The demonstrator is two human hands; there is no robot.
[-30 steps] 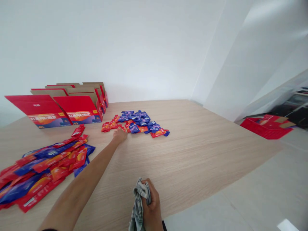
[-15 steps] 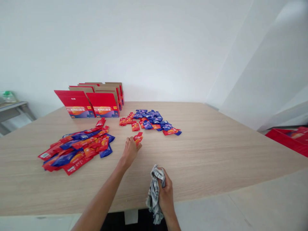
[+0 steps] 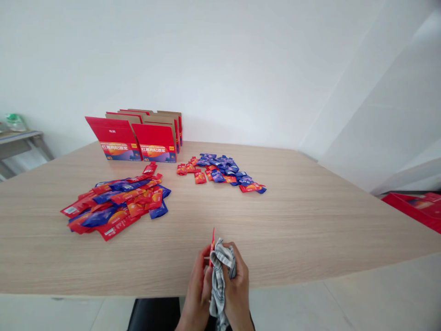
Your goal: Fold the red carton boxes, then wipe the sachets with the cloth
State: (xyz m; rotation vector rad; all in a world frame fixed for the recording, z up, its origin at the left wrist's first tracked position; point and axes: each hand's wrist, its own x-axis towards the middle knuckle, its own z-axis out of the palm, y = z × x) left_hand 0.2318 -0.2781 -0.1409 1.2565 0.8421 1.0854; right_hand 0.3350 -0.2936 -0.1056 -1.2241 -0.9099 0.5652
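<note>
Close to the table's front edge, my left hand (image 3: 199, 285) is closed on a small red sachet (image 3: 212, 241), seen nearly edge-on with its top pointing up. Beside it my right hand (image 3: 237, 280) grips a crumpled grey-and-white striped cloth (image 3: 218, 285), which hangs down between the two hands. The cloth lies against the sachet. Part of the sachet is hidden by fingers and cloth. A large pile of red and blue sachets (image 3: 120, 202) lies to the left, and a looser spread of smaller-looking ones (image 3: 223, 170) lies farther back.
Several red open-topped cartons (image 3: 155, 149) stand at the back left of the wooden table (image 3: 310, 220), near the white wall. At the right, beyond the table edge, is a red container (image 3: 409, 209) with red items inside. A side table (image 3: 20, 138) stands far left.
My left hand has drawn the red sachet back from the middle of the table to the cloth in my right hand. The view has shifted slightly.
</note>
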